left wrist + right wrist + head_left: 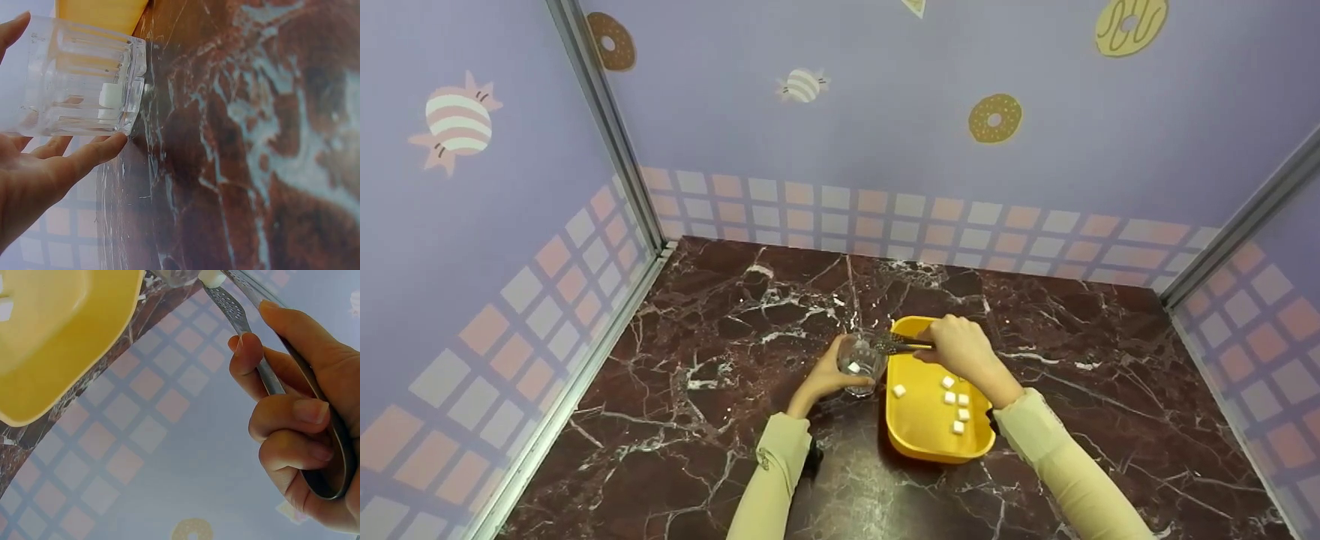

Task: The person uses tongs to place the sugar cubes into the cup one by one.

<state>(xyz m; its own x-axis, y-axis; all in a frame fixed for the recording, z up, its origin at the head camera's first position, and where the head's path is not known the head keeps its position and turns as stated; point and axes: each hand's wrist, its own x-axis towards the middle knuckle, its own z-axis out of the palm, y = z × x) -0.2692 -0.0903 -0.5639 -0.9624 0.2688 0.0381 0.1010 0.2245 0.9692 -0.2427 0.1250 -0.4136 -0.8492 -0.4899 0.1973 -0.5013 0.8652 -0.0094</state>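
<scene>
My left hand [823, 377] holds a clear glass [84, 73] upright on the table, thumb on one side and fingers on the other. A white cube [111, 95] lies at the bottom of the glass. In my right hand [304, 410] are metal tongs [225, 305] with perforated tips, gripped by curled fingers. Between those tips sits another white cube [212, 277], close to the glass in the right wrist view. From the head, the tongs' tips reach over the rim of the glass. Right beside it stands a yellow container [911, 444] with several white cubes [950, 398].
The dark red marbled table [682, 450] is veined with white. A lilac back wall [877, 135] with printed sweets and checks rises behind it, and side walls [1245, 360] stand at left and right with metal corner strips.
</scene>
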